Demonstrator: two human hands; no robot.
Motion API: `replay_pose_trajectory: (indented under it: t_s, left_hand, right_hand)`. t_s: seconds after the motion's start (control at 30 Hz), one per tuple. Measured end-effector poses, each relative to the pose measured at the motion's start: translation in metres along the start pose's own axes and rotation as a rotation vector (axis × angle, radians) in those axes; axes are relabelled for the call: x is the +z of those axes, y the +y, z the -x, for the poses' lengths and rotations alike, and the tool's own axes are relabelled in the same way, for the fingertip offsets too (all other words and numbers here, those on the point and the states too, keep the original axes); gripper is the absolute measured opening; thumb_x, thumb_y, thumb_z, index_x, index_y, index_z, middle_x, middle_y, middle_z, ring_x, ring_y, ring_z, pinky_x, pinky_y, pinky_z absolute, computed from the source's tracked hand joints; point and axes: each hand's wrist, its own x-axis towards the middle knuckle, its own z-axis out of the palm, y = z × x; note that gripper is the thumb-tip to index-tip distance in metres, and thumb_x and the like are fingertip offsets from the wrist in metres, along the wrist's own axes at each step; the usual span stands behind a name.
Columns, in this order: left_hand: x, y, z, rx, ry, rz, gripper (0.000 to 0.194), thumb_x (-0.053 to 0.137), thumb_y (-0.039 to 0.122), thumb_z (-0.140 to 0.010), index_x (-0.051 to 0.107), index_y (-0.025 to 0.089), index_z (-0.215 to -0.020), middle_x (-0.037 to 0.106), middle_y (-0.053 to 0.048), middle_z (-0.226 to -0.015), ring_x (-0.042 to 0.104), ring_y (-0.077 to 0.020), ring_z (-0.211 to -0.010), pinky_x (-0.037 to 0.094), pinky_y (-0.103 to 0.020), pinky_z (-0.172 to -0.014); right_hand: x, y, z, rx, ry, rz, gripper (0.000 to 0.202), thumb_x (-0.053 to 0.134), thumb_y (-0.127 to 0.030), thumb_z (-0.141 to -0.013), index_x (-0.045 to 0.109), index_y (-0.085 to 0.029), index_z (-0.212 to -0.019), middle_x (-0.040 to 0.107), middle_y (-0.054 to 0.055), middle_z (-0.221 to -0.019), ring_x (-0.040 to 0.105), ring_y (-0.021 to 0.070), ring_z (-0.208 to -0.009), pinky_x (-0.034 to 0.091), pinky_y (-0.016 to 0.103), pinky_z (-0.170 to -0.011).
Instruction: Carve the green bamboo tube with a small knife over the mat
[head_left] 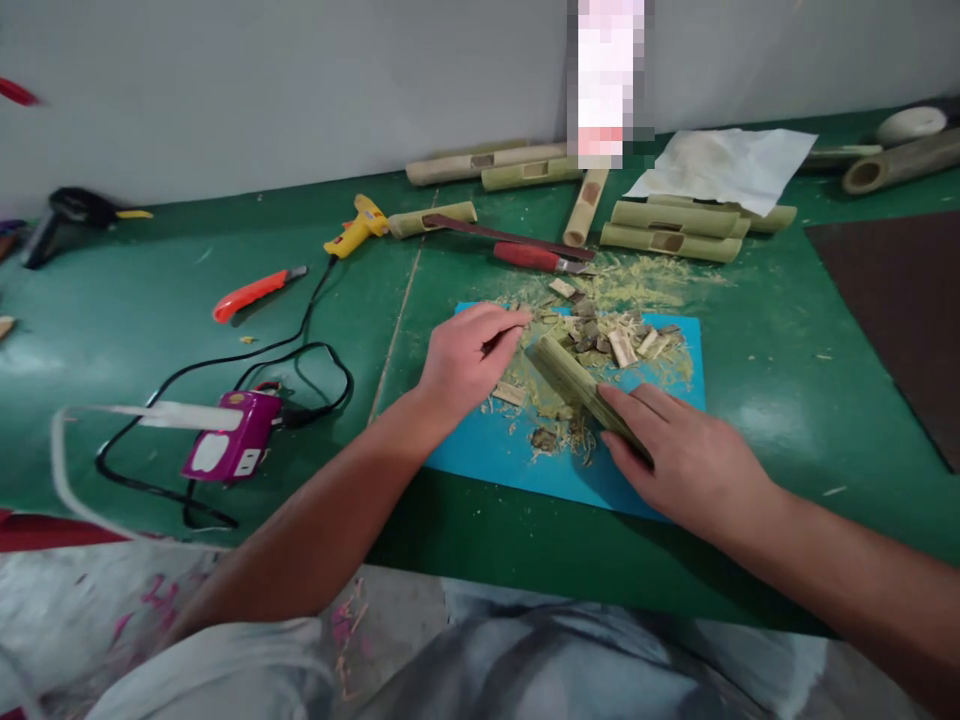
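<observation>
In my right hand (686, 450) is a green bamboo piece (570, 375), slanted up to the left with its far end over a blue mat (465, 440). My left hand (472, 350) is closed just left of that end, thumb and fingers pinched together; what they hold, if anything, is hidden. Wood chips (622, 347) and shavings (667, 345) are heaped beyond the bamboo piece, with a dark chip (544, 438) nearer me. Behind the mat lies a red-handled knife (529, 257) beside a long brown strip (510, 235).
More bamboo tubes (675, 238), some with cut holes, lie along the back by a white tissue (720, 165). To the left are an orange cutter (251, 295), a yellow glue gun (356, 228) and a purple power strip (232, 437) with looping cords. A dark board (892, 310) lies right.
</observation>
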Motion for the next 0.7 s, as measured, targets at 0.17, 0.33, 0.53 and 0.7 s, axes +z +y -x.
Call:
replay_pose_trajectory:
  t_s: [0.17,0.33,0.53,0.7]
  left_hand:
    - [0.004,0.005,0.001,-0.206,-0.049,0.191,0.019,0.06,0.016,-0.088,0.076,0.02,-0.099,0.067,-0.001,-0.078,0.055,-0.0099,-0.06,0.047,-0.023,-0.059]
    - [0.003,0.003,0.0,-0.244,-0.093,0.226,0.016,0.064,0.021,-0.086,0.076,0.019,-0.097,0.068,-0.001,-0.075,0.054,-0.0102,-0.06,0.045,-0.023,-0.057]
    - [-0.006,0.008,0.002,-0.255,-0.159,0.244,0.013,0.066,0.021,-0.086,0.075,0.019,-0.096,0.069,-0.001,-0.079,0.055,-0.0098,-0.063,0.046,-0.023,-0.06]
    - [-0.018,0.015,0.001,-0.285,-0.196,0.329,0.009,0.062,0.014,-0.087,0.069,0.018,-0.09,0.066,0.001,-0.078,0.056,-0.0083,-0.064,0.046,-0.021,-0.061]
  right_hand:
    - [-0.002,0.006,-0.002,-0.05,-0.003,0.018,0.036,0.045,-0.031,-0.098,0.062,-0.013,-0.124,0.071,0.007,-0.092,0.064,0.0189,-0.075,0.048,0.032,-0.062]
    - [-0.009,0.023,-0.008,-0.135,0.006,0.004,0.032,0.047,-0.026,-0.097,0.066,-0.014,-0.119,0.071,0.009,-0.097,0.065,0.0215,-0.085,0.051,0.036,-0.073]
    - [-0.01,0.038,-0.013,-0.102,-0.023,-0.008,0.03,0.048,-0.025,-0.094,0.069,-0.016,-0.113,0.071,0.011,-0.11,0.065,0.0265,-0.099,0.05,0.04,-0.08]
    - [-0.004,0.037,-0.013,-0.115,-0.047,-0.019,0.034,0.051,-0.029,-0.096,0.066,-0.011,-0.121,0.07,0.015,-0.111,0.065,0.0271,-0.099,0.051,0.041,-0.082]
